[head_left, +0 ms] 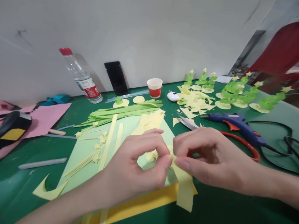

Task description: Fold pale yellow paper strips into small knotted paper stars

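Both hands meet at the centre, thumbs and forefingers pinching a pale yellow paper strip (pixel 185 186). My left hand (pixel 142 161) is closed on its upper end; my right hand (pixel 210 158) grips it just beside that. The strip's wide tail hangs down below my right thumb. Under my hands lie a light green paper sheet (pixel 81 158) and an orange-yellow sheet (pixel 144 202). Small yellow paper stars (pixel 102 139) and thin rolled yellow sticks (pixel 80 163) lie on the green sheet, left of my left hand. Some small yellow pieces behind my fingers are partly hidden.
Red-handled scissors (pixel 251 147) and a blue glue gun (pixel 243 127) with its cord lie right. Behind stand a paper cup (pixel 154 88), a phone (pixel 116 77), a bottle (pixel 85 79) and several green paper plants (pixel 243 90). A tape measure (pixel 16 127) sits left.
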Action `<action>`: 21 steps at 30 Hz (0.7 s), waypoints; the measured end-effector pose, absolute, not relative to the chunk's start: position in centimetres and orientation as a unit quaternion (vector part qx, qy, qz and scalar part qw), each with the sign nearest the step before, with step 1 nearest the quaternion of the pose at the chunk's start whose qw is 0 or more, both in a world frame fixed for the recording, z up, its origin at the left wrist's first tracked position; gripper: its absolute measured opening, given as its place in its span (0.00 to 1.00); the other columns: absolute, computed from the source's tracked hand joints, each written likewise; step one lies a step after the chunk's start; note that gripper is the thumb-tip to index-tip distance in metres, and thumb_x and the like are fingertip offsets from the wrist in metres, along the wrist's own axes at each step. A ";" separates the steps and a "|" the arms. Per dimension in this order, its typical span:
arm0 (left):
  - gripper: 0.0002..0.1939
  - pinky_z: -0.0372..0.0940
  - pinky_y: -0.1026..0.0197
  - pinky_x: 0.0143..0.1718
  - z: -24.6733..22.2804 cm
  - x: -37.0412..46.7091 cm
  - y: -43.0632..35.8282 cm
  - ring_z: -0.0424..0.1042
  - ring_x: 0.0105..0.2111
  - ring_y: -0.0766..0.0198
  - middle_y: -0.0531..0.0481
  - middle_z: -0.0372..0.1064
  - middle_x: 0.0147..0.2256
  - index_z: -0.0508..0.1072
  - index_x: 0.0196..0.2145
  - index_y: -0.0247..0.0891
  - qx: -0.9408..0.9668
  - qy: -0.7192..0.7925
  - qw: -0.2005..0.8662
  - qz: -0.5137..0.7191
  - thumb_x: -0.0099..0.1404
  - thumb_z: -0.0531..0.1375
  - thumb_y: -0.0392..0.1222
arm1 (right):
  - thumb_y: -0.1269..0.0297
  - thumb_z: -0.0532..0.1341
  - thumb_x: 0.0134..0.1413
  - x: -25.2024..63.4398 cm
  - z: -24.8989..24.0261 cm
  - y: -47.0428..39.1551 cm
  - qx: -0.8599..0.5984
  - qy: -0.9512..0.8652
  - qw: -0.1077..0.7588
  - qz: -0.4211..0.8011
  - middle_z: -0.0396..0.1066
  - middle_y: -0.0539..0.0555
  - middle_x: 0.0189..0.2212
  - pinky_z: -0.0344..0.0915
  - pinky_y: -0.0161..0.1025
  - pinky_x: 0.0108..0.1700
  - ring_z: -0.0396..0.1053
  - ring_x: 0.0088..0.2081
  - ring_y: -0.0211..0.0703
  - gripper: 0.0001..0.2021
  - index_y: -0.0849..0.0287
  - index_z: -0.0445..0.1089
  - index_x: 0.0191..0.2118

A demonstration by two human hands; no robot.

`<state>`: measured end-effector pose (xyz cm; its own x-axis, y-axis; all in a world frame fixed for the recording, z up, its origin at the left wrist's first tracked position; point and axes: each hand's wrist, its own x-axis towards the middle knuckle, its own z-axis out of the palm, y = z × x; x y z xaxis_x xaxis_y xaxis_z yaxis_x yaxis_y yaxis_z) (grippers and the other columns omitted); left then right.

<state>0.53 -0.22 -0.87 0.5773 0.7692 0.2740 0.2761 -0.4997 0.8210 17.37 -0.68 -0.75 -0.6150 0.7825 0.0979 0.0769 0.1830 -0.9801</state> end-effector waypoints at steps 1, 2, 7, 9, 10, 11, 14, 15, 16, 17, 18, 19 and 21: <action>0.10 0.60 0.55 0.47 -0.8 0.5 -0.2 0.60 0.20 0.70 0.59 0.59 0.18 0.59 0.18 0.39 0.802 0.323 0.380 0.328 0.54 0.50 0.31 | 0.73 0.56 0.50 17.4 -0.7 -0.7 -0.307 -0.703 0.313 0.560 0.52 0.43 0.16 0.45 0.28 0.18 0.46 0.19 0.28 0.13 0.61 0.57 0.17; 0.10 0.60 0.55 0.46 -0.8 0.5 -0.2 0.59 0.20 0.70 0.59 0.59 0.18 0.59 0.18 0.39 0.801 0.320 0.381 0.333 0.54 0.50 0.31 | 0.73 0.56 0.51 17.4 -0.6 -0.7 -0.309 -0.703 0.310 0.560 0.51 0.43 0.15 0.44 0.28 0.18 0.46 0.19 0.28 0.14 0.61 0.57 0.17; 0.11 0.60 0.56 0.45 -0.7 0.3 -0.2 0.58 0.21 0.70 0.59 0.57 0.18 0.59 0.18 0.39 0.791 0.326 0.387 0.345 0.56 0.51 0.30 | 0.70 0.57 0.53 17.5 -0.2 -0.8 -0.327 -0.708 0.314 0.541 0.49 0.43 0.15 0.42 0.28 0.16 0.45 0.18 0.28 0.15 0.61 0.57 0.18; 0.11 0.59 0.57 0.47 -0.8 0.2 -0.1 0.59 0.21 0.70 0.59 0.58 0.19 0.60 0.19 0.39 0.785 0.332 0.390 0.347 0.57 0.52 0.31 | 0.69 0.57 0.54 17.6 -0.1 -0.8 -0.334 -0.731 0.318 0.503 0.50 0.43 0.15 0.43 0.28 0.16 0.45 0.18 0.28 0.15 0.61 0.57 0.18; 0.11 0.58 0.57 0.48 -0.9 0.2 -0.1 0.59 0.21 0.70 0.59 0.58 0.19 0.60 0.19 0.39 0.782 0.335 0.393 0.349 0.58 0.52 0.31 | 0.69 0.57 0.54 17.7 -0.1 -0.8 -0.337 -0.747 0.321 0.475 0.50 0.43 0.15 0.43 0.28 0.16 0.46 0.18 0.28 0.15 0.61 0.57 0.18; 0.12 0.58 0.58 0.48 -0.9 0.1 0.0 0.60 0.22 0.71 0.59 0.58 0.20 0.60 0.19 0.39 0.779 0.337 0.398 0.349 0.59 0.52 0.32 | 0.69 0.57 0.55 17.8 -0.2 -0.7 -0.341 -0.762 0.325 0.444 0.51 0.43 0.15 0.44 0.29 0.17 0.47 0.18 0.28 0.15 0.61 0.58 0.18; 0.12 0.62 0.64 0.40 -1.0 0.0 0.0 0.63 0.26 0.69 0.57 0.62 0.24 0.62 0.23 0.39 0.775 0.339 0.421 0.328 0.64 0.50 0.36 | 0.69 0.56 0.56 18.0 -0.3 -0.5 -0.344 -0.800 0.351 0.344 0.53 0.44 0.15 0.45 0.29 0.17 0.49 0.18 0.28 0.15 0.60 0.59 0.19; 0.12 0.62 0.66 0.36 -1.0 0.0 0.0 0.64 0.27 0.68 0.57 0.63 0.25 0.62 0.24 0.39 0.778 0.341 0.424 0.314 0.65 0.49 0.39 | 0.70 0.56 0.56 18.0 -0.4 -0.4 -0.342 -0.807 0.362 0.316 0.53 0.44 0.15 0.45 0.28 0.17 0.49 0.18 0.28 0.14 0.60 0.59 0.19; 0.13 0.62 0.67 0.32 -1.0 0.0 -0.1 0.64 0.27 0.67 0.56 0.63 0.25 0.63 0.24 0.39 0.784 0.345 0.421 0.298 0.66 0.49 0.42 | 0.70 0.55 0.56 18.0 -0.5 -0.4 -0.341 -0.813 0.370 0.294 0.54 0.44 0.15 0.46 0.28 0.17 0.49 0.18 0.28 0.14 0.61 0.59 0.19; 0.13 0.61 0.67 0.29 -1.0 0.1 -0.2 0.64 0.27 0.67 0.55 0.63 0.24 0.63 0.24 0.39 0.792 0.349 0.412 0.284 0.66 0.50 0.44 | 0.71 0.55 0.56 18.0 -0.6 -0.4 -0.339 -0.818 0.375 0.276 0.54 0.44 0.16 0.46 0.28 0.17 0.49 0.18 0.28 0.14 0.61 0.59 0.20; 0.14 0.61 0.68 0.27 -1.0 0.1 -0.2 0.64 0.26 0.67 0.55 0.62 0.24 0.63 0.24 0.39 0.800 0.355 0.399 0.272 0.65 0.51 0.45 | 0.72 0.54 0.56 18.0 -0.6 -0.4 -0.337 -0.822 0.378 0.262 0.55 0.44 0.16 0.47 0.28 0.18 0.50 0.18 0.27 0.14 0.61 0.59 0.20; 0.14 0.61 0.67 0.27 -1.1 0.2 -0.3 0.64 0.26 0.67 0.55 0.62 0.24 0.63 0.23 0.38 0.806 0.361 0.386 0.265 0.65 0.51 0.45 | 0.73 0.54 0.56 17.9 -0.7 -0.4 -0.334 -0.824 0.382 0.252 0.56 0.44 0.16 0.48 0.27 0.18 0.51 0.18 0.27 0.14 0.61 0.59 0.20; 0.15 0.62 0.67 0.29 -1.2 0.3 -0.5 0.64 0.26 0.66 0.53 0.63 0.24 0.64 0.21 0.37 0.813 0.365 0.366 0.268 0.65 0.51 0.42 | 0.75 0.54 0.55 17.7 -0.9 -0.5 -0.330 -0.824 0.391 0.244 0.56 0.44 0.17 0.49 0.27 0.19 0.52 0.19 0.28 0.12 0.61 0.59 0.21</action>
